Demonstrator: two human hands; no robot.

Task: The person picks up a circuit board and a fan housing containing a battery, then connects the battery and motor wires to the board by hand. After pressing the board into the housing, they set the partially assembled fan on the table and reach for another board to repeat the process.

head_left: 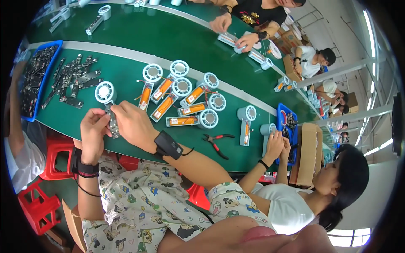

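Both my grips are closed: the left hand [93, 130] and right hand [133, 124] pinch a narrow, speckled circuit strip [113, 127] just below the round head of a pale fan [104, 92], over the near edge of the green tabletop [190, 137]. I seem to be setting the strip along the handle; next, I judge, calls for careful alignment and light fingertip pressure. The head is a smooth ring with radial slots around a flat disc. To its right, fan bodies carry soft-looking orange battery packs [184, 121]; left, flat dark boards [69, 84] lie heaped.
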